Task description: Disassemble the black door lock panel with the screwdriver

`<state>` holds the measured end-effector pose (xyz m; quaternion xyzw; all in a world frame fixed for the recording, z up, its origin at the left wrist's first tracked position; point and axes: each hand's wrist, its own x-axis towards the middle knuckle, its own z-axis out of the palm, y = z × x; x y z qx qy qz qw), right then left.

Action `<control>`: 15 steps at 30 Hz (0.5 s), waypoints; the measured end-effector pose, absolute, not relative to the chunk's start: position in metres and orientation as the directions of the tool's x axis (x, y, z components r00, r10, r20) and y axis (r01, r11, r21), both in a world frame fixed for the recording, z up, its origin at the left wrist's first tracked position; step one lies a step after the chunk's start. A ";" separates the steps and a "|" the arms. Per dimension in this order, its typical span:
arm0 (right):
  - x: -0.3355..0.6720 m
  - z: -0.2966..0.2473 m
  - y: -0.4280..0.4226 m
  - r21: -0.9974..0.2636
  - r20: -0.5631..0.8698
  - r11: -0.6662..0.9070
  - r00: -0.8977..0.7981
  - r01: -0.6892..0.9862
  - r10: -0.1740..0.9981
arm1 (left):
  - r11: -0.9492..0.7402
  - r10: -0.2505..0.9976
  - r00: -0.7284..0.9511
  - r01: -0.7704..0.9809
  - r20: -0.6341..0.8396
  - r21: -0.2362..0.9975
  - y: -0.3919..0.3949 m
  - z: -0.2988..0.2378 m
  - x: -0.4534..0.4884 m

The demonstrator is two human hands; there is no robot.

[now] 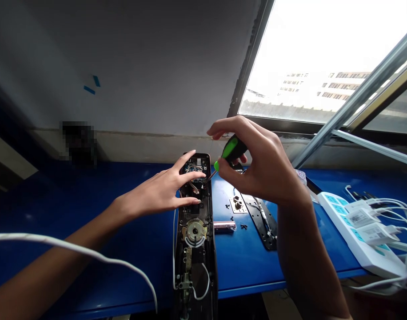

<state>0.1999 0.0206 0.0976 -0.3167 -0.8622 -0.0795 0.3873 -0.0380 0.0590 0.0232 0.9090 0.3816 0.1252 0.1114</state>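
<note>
From where I sit, my main worry is the screwdriver (pixel 230 149): its thin shaft slants down toward the housing (pixel 213 249) close to the fingertips of my left hand (pixel 160 189), so a slip could jab a finger or, I'd judge, scrape the circuit board (pixel 199 162). My right hand (pixel 266 164) has its grip pinching the handle; my left hand's grip is spread across the housing's upper end, though I can't tell how firmly it presses. A snagged white wire (pixel 209 280) might pull loose, and a bump could scatter the small screws (pixel 244 226). The housing lies lengthwise on the blue tabletop (pixel 246 275), its near end reaching past the edge: long, narrow, black, opened up, with a round metal disc (pixel 194 231) midway.
</note>
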 end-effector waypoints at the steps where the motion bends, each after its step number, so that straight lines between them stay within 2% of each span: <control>1: 0.200 0.098 0.020 -0.104 0.717 0.785 -0.501 0.610 0.484 | -0.683 0.723 0.676 0.666 0.143 0.299 0.059 0.024 -0.038; 5: 0.199 0.099 0.019 -0.081 0.724 0.748 -0.476 0.659 0.499 | -0.683 0.722 0.677 0.667 0.140 0.299 0.059 0.024 -0.038; 11: 0.201 0.100 0.018 -0.109 0.718 0.797 -0.507 0.595 0.476 | -0.689 0.716 0.681 0.657 0.150 0.305 0.058 0.023 -0.038; 15: 0.203 0.100 0.018 -0.102 0.719 0.754 -0.476 0.649 0.507 | -0.678 0.724 0.676 0.662 0.135 0.320 0.057 0.025 -0.038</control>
